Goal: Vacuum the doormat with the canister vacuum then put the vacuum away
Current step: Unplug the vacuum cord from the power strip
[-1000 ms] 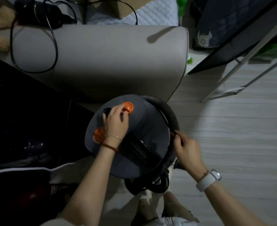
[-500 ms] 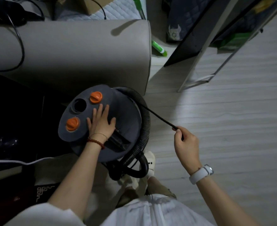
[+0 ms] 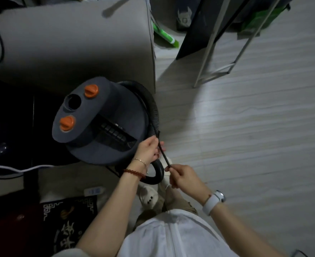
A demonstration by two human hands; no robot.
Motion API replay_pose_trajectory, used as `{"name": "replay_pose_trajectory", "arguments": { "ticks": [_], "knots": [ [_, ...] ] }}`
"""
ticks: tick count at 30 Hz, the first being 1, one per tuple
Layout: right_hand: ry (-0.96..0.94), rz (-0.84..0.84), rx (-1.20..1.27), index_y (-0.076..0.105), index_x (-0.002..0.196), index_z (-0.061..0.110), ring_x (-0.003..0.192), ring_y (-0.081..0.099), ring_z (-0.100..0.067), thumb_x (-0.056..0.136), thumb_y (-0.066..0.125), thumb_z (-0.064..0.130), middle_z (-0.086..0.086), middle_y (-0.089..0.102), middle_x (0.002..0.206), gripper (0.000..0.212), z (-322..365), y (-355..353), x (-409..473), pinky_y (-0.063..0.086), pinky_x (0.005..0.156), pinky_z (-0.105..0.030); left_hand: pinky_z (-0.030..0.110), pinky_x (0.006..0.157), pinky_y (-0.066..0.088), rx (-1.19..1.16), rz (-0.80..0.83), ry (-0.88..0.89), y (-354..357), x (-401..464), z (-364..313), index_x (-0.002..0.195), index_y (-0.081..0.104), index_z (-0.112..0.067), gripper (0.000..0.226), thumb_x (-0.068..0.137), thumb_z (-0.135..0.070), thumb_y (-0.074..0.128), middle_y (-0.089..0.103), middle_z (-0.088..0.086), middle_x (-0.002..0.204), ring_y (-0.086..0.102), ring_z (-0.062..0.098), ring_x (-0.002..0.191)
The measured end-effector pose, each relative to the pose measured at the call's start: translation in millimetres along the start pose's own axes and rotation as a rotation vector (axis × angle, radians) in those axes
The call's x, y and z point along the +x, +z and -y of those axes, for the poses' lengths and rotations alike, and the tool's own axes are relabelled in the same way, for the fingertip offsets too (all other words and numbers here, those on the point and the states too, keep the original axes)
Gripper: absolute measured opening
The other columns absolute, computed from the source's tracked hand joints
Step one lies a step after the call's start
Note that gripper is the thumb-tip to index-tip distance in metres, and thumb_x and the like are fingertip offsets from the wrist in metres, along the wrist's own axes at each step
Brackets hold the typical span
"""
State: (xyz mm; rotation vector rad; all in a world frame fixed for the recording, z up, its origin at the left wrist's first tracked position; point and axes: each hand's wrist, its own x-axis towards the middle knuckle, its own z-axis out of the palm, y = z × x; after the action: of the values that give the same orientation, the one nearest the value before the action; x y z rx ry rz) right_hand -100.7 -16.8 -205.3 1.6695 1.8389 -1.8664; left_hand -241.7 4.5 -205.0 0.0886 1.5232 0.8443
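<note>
The doormat (image 3: 67,217) lay dim and cut off at lower left, far from both hands. The right hand (image 3: 182,176) pinched the black cord (image 3: 163,154); the left hand (image 3: 149,149) curled round it beside the canister vacuum (image 3: 101,123).

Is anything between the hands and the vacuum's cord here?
Nothing visible. The right hand pinches the cord, and the left hand grips it higher up, beside the vacuum.

A grey sofa arm (image 3: 75,43) stands beside a white metal rack (image 3: 219,52).
</note>
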Motion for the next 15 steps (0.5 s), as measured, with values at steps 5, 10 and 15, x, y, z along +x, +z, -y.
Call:
{"name": "replay_pose_trajectory", "arguments": {
  "ticks": [5,10,15],
  "knots": [
    [-0.033,0.157,-0.15,0.061,0.115,0.011,0.095,0.061,-0.02,0.095,0.043,0.011,-0.01,0.068,0.104,0.027,-17.7,31.3,-4.5,0.046,0.087,-0.031,0.017,0.044,0.047,-0.09,-0.068,0.08,-20.8,-9.5,38.3,0.103,0.05,-0.007,0.019,0.1,-0.009,0.032,0.038,0.004,0.065,0.045,0.0,0.035],
    [0.003,0.26,-0.297,0.048,0.133,0.015,0.122,0.051,-0.023,0.095,0.043,0.015,-0.007,0.056,0.132,0.039,-41.3,44.2,1.0,0.04,0.102,-0.031,0.014,0.044,0.042,0.091,-0.091,0.166,-63.0,-26.6,80.6,0.113,0.053,0.007,0.029,0.1,-0.008,0.033,0.039,0.003,0.063,0.041,-0.001,0.039],
    [-0.241,-0.06,-0.407,0.035,0.141,0.012,0.131,0.037,-0.028,0.091,0.047,0.009,-0.011,0.04,0.144,0.052,-32.2,45.5,23.0,0.027,0.106,-0.026,0.021,0.069,0.048,0.742,-0.11,0.352,-95.3,-29.9,95.0,0.12,0.061,-0.006,0.031,0.097,-0.015,0.042,0.062,0.007,0.08,0.059,0.005,0.07]
  ]
}}
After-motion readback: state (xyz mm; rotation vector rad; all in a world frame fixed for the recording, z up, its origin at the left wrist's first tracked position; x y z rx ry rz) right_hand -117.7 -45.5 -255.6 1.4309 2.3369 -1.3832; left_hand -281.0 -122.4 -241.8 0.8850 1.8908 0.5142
